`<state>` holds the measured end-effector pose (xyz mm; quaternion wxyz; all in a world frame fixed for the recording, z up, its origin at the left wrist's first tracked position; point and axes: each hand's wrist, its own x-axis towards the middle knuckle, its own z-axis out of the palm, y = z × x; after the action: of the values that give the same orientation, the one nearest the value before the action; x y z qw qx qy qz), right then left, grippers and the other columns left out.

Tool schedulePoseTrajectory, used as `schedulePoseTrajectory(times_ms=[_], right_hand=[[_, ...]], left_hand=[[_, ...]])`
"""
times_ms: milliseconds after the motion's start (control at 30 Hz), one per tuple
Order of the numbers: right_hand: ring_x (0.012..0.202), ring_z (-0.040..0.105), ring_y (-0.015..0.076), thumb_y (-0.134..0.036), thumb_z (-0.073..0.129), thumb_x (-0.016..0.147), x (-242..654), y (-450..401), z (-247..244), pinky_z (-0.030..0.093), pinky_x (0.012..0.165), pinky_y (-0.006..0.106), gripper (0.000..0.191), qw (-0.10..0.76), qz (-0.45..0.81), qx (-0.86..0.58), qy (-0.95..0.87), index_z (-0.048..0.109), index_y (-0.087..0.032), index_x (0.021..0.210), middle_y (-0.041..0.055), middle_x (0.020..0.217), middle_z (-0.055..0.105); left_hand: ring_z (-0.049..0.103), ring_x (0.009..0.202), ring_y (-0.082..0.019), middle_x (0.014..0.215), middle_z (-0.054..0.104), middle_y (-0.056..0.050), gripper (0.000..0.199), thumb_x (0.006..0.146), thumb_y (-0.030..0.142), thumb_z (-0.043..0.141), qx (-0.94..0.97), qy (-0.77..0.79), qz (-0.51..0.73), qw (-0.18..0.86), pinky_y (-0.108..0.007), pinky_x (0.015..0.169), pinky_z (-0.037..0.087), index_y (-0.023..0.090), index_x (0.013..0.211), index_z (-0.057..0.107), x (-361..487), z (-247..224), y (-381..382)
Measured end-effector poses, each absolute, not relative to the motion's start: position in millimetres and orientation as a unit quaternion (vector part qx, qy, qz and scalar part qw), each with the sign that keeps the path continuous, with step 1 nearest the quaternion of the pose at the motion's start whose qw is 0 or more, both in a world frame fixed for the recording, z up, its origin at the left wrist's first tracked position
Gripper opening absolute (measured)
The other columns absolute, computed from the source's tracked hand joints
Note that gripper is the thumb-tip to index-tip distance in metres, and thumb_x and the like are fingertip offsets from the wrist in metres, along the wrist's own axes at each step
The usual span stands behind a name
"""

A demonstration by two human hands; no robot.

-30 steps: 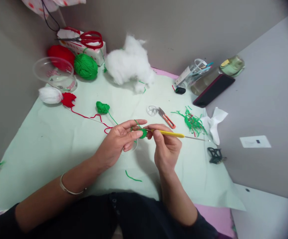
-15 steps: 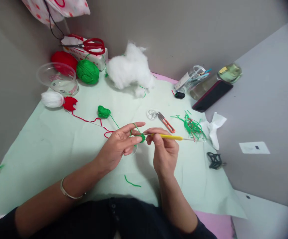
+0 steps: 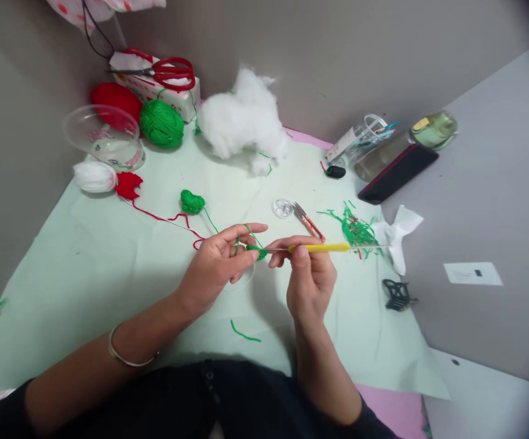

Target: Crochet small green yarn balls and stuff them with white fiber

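Note:
Between thumb and fingers, my left hand (image 3: 219, 259) pinches a small green crochet piece (image 3: 258, 252), with green yarn looped over the raised index finger. My right hand (image 3: 310, 268) is closed on the yellow handle of a crochet hook (image 3: 323, 248). The hook's thin metal shaft reaches left to the green piece; its tip is too small to make out. Green yarn runs from my left hand up to a small green ball (image 3: 192, 202). A thin pale loop hangs below the left fingers.
Red-handled scissors (image 3: 173, 74) lie on a box behind green yarn (image 3: 161, 124) and a clear tub (image 3: 118, 149). White stuffing (image 3: 244, 119) sits at the back. Orange snips (image 3: 309, 222), green scraps (image 3: 356, 230), a phone (image 3: 399, 174) and a black clip (image 3: 398, 296) are rightward.
My right hand and the hook have shifted slightly right, with more metal shaft showing between the handle and the green piece. The view has also shifted a little.

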<state>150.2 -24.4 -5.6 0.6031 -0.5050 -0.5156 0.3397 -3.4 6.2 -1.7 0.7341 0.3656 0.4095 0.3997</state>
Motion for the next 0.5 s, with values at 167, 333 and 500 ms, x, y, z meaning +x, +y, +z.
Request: schedulePoseTrajectory(times_ms=[167,333,500], right_hand=[[0.063,0.068,0.0128,-0.023,0.047,0.104,151,-29,-5,0.056,0.061,0.030,0.019,0.589,0.280,-0.509,-0.561,0.065,-0.021,0.100,0.0030,0.089,0.074],[0.079,0.072,0.0170,-0.014,0.048,0.101,152,-30,-15,0.059,0.068,0.032,0.023,0.514,0.104,-0.486,-0.699,0.065,-0.024,0.113,0.0047,0.094,0.074],[0.085,0.070,0.0176,-0.009,0.060,0.095,148,-33,-28,0.058,0.070,0.029,0.026,0.430,-0.043,-0.510,-0.743,0.068,-0.023,0.115,0.0067,0.098,0.073]], left_hand=[[0.041,0.049,-0.002,0.094,0.059,0.000,0.036,0.084,0.024,0.074,0.388,0.419,0.395,0.720,-0.020,0.046,0.034,0.027,0.120,0.074,-4,-4,7],[0.038,0.052,-0.004,0.080,0.055,0.003,0.036,0.082,0.019,0.074,0.412,0.462,0.413,0.667,-0.021,0.049,0.034,0.023,0.118,0.075,1,-1,5],[0.035,0.049,-0.004,0.070,0.051,0.006,0.054,0.078,0.018,0.078,0.334,0.441,0.401,0.730,-0.018,0.046,0.031,0.022,0.131,0.066,6,0,3]])
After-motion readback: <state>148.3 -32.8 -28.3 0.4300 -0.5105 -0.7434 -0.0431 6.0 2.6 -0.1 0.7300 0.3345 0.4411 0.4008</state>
